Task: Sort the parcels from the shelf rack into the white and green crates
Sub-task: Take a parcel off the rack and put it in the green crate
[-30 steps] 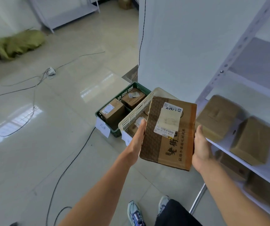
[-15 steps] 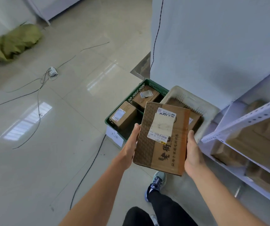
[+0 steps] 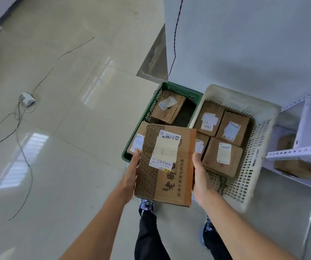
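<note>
The left hand (image 3: 132,171) and right hand (image 3: 200,171) clamp the parcel (image 3: 166,162) by its long sides. They hold it label (image 3: 166,149) up, over the near ends of the green crate (image 3: 150,107) and white crate (image 3: 259,107). The label should decide the crate. The white crate has bare mesh at its near end, and the green one looks tighter. The parcel is best kept level, lowered flat into the free spot, and let go only once it rests.

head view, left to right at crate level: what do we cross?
Plug block on the floor → green crate → white crate → shelf rack. Held parcel left out: it overlaps both crates.
</note>
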